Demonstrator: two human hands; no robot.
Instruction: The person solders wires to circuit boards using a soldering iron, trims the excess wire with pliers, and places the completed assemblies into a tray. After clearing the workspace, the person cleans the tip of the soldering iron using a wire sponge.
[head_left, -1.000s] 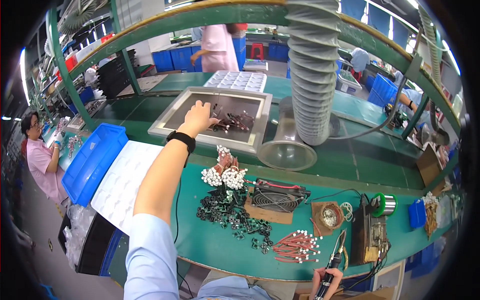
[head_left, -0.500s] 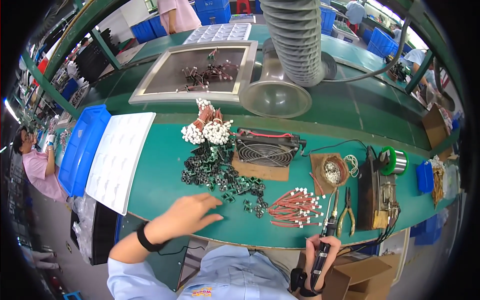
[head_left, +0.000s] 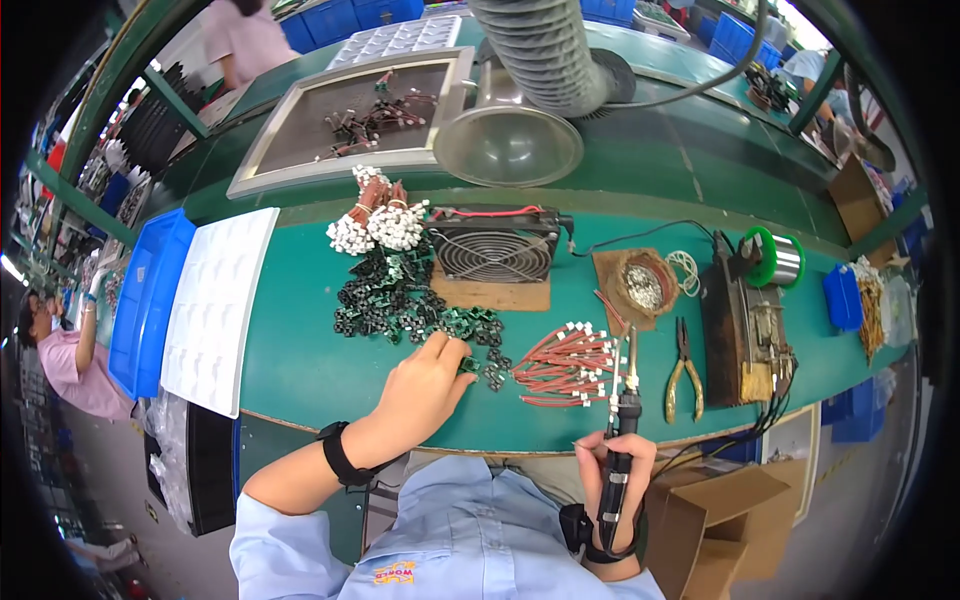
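My left hand (head_left: 425, 388) reaches to the front edge of a pile of small black-and-green parts (head_left: 385, 300). Its thumb and forefinger close around one small black-and-green part (head_left: 468, 364) at the pile's right side. A few more of these parts (head_left: 495, 368) lie just right of the fingertips. In my right hand (head_left: 622, 468) is a black soldering iron (head_left: 622, 425), held near the table's front edge with its tip pointing away from me. Left of the iron's tip lies a spread of short red-brown wires with white connectors (head_left: 570, 368).
Behind the pile are bundled wires (head_left: 385, 225) and a black fan (head_left: 495, 245). Pliers (head_left: 684, 375), a round pot (head_left: 645, 285), a solder spool (head_left: 778, 258) and a dark metal block (head_left: 730, 335) stand right. A white tray (head_left: 220, 310) and blue bin (head_left: 150, 300) sit left; a fume hood (head_left: 508, 145) hangs behind.
My left hand has moved right and closed on a small part at the pile's edge. The right hand still holds the soldering iron. The whole view has shifted slightly.
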